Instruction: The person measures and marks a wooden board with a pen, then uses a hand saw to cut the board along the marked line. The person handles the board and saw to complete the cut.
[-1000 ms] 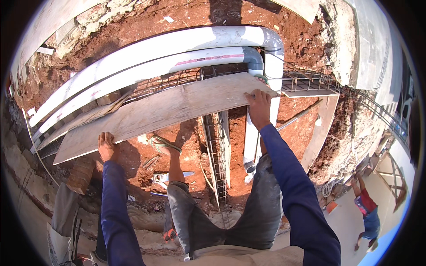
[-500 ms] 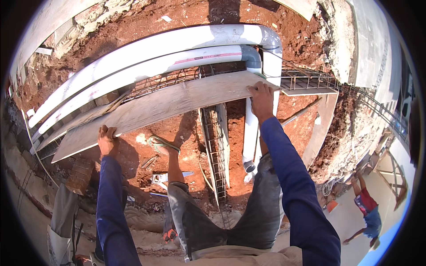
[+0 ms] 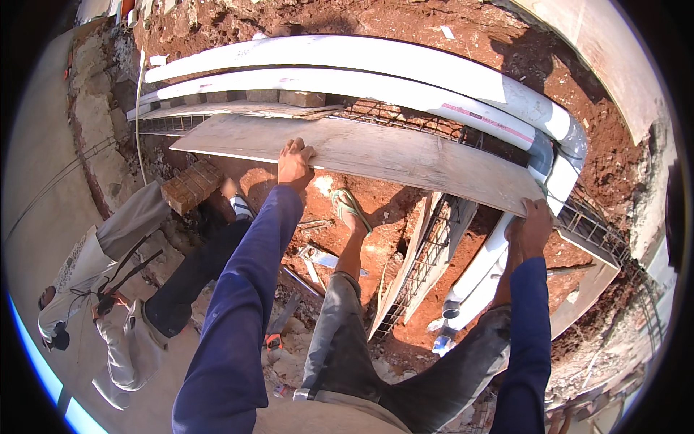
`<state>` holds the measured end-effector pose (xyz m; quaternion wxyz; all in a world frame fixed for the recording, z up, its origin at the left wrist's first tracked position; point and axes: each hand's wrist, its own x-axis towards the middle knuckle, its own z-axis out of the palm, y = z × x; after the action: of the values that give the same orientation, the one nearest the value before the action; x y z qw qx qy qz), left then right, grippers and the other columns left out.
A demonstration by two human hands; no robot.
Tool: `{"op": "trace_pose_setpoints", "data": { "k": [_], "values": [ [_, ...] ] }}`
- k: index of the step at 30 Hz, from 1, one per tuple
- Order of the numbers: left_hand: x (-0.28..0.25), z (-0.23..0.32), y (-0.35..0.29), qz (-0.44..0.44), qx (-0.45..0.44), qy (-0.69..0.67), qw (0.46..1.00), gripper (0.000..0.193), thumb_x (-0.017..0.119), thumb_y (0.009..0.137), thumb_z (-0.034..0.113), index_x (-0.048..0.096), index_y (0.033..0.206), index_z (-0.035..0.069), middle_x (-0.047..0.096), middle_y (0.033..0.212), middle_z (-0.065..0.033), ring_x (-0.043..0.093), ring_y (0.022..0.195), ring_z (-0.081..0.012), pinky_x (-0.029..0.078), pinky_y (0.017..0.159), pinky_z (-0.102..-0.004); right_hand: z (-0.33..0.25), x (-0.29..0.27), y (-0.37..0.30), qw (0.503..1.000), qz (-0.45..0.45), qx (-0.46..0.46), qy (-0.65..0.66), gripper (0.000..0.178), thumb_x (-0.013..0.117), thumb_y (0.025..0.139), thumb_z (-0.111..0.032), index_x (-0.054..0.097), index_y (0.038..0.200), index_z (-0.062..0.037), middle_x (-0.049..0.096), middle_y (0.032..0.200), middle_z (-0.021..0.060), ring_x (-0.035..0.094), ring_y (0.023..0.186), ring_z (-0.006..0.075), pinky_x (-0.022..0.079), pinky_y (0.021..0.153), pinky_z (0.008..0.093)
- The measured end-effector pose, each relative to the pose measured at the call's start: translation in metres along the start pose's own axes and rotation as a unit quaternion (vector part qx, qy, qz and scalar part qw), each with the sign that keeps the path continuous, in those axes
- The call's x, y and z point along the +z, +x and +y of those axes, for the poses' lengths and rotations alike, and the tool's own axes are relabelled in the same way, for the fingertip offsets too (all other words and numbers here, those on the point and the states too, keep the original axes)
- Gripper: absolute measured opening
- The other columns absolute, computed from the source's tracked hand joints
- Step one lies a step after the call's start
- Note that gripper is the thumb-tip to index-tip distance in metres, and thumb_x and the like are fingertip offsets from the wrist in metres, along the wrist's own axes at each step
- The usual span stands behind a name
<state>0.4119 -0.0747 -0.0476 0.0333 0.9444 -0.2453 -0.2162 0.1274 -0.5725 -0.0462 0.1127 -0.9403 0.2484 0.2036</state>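
Note:
A long strip of plywood (image 3: pixel 376 150) stretches across in front of me, over the red soil. My left hand (image 3: pixel 295 166) is closed on its near edge, left of the board's middle, with the fingers on top. At the right end, my right hand (image 3: pixel 533 226) grips the near corner; its thumb side is partly hidden. Just beyond the board lie a steel rebar cage (image 3: pixel 397 114) and two white plastic pipes (image 3: pixel 347 81), which bend toward me at grey elbows (image 3: pixel 542 150) near my right hand.
Between my legs and the board, another rebar cage (image 3: pixel 419 275) stands between wooden form boards. A handsaw (image 3: pixel 329 259) lies on the soil near my sandalled foot (image 3: pixel 350 210). At the left, a co-worker (image 3: pixel 130 289) stands near a brick block (image 3: pixel 191 186).
My view has swung left, so the board and pipes appear farther right. Both hands keep hold of the board. The co-worker at the left shows more fully; the person at the right has left view.

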Motion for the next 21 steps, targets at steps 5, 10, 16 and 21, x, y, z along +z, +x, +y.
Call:
{"op": "trace_pose_setpoints", "data": {
  "k": [5,10,16,21],
  "values": [
    [-0.006,0.005,0.003,-0.018,0.013,-0.023,0.999,0.026,0.070,0.064,0.000,0.070,0.088,0.010,0.057,0.095,-0.0096,0.055,0.101,-0.0320,0.048,0.084,-0.0447,0.007,0.008,0.005,1.000,0.011,-0.017,-0.007,0.037,0.061,0.074,0.000,0.068,0.110,-0.0051,0.056,0.100,0.0119,0.057,0.100,0.0328,0.046,0.086,0.0437],
    [-0.003,0.009,0.022,-0.001,0.053,-0.016,0.998,0.020,0.067,0.068,0.002,0.069,0.086,0.010,0.057,0.094,-0.0097,0.056,0.100,-0.0322,0.049,0.084,-0.0445,0.009,0.005,0.023,0.999,0.004,-0.050,0.005,0.031,0.058,0.077,0.001,0.063,0.108,-0.0004,0.056,0.103,0.0166,0.057,0.099,0.0389,0.047,0.085,0.0471],
    [-0.006,0.017,0.037,-0.004,0.058,-0.035,0.998,0.014,0.065,0.070,0.003,0.063,0.082,0.009,0.057,0.097,-0.0101,0.056,0.102,-0.0319,0.049,0.083,-0.0444,0.020,-0.005,0.030,0.997,-0.018,-0.056,0.040,0.030,0.062,0.076,0.003,0.060,0.106,0.0020,0.055,0.104,0.0192,0.056,0.100,0.0420,0.046,0.084,0.0482],
    [0.015,0.020,0.020,-0.017,0.038,-0.015,0.999,0.023,0.065,0.070,0.002,0.067,0.092,0.010,0.056,0.101,-0.0114,0.054,0.106,-0.0316,0.049,0.088,-0.0436,0.029,0.011,0.014,0.997,-0.037,-0.015,0.071,0.029,0.060,0.076,0.001,0.062,0.104,0.0006,0.058,0.103,0.0195,0.058,0.098,0.0413,0.048,0.085,0.0471]
  ]
}}
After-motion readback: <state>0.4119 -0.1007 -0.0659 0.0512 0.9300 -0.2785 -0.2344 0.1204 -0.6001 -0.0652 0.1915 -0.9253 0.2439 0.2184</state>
